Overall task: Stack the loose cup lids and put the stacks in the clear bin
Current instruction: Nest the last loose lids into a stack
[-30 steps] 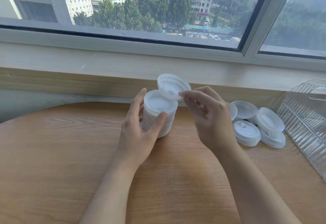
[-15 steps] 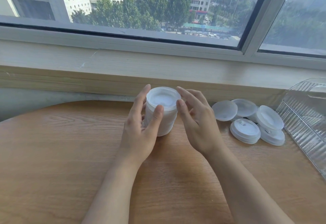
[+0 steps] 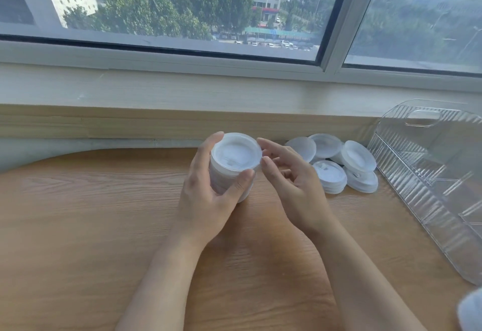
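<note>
A tall stack of white cup lids [image 3: 233, 159] stands on the wooden table [image 3: 78, 226] near the window wall. My left hand [image 3: 206, 197] grips the stack from the left, thumb and fingers curled round its side. Just to the right of the stack is my right hand [image 3: 292, 182], its fingers relaxed and spread, their tips near the stack's top rim and holding nothing. Several loose white lids [image 3: 344, 163] lie in a small heap further right. The clear ribbed bin [image 3: 433, 182] stands at the table's right edge.
A pale window sill [image 3: 156, 95] and wall run along the table's far edge, close behind the lids. A blurred white object [image 3: 469, 309] shows at the bottom right corner. Bare wood stretches to the left and in front of my arms.
My right hand set the single lid it pinched onto the stack, then let go and drew slightly back to the right. My left hand kept its grip on the stack.
</note>
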Demonstrator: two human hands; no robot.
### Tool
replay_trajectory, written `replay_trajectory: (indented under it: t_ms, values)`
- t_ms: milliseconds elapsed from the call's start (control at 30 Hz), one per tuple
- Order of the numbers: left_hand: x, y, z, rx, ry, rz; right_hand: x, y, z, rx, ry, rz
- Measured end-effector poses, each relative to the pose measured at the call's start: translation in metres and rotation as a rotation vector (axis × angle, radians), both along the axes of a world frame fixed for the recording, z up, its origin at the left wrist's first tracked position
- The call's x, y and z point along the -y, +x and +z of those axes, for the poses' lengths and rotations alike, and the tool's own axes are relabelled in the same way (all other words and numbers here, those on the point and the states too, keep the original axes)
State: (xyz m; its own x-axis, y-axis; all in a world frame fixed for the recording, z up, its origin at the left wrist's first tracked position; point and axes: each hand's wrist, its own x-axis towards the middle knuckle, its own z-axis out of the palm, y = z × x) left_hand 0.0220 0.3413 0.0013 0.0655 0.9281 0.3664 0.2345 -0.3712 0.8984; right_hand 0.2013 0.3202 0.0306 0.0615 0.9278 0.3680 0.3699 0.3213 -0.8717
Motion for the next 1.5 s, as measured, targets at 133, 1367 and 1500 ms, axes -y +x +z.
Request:
replay_trajectory:
  t_ms: [133,1367,1500]
  values:
    - [0.006,0.017,-0.001,0.016,-0.009,-0.045,0.016,0.035,-0.014,0.077,0.029,-0.273]
    - [0.014,0.039,-0.004,0.072,0.036,-0.147,0.014,0.072,-0.043,0.152,-0.153,-0.367]
    - [0.014,0.038,-0.004,0.073,0.033,-0.137,0.014,0.070,-0.038,-0.154,-0.105,-0.317]
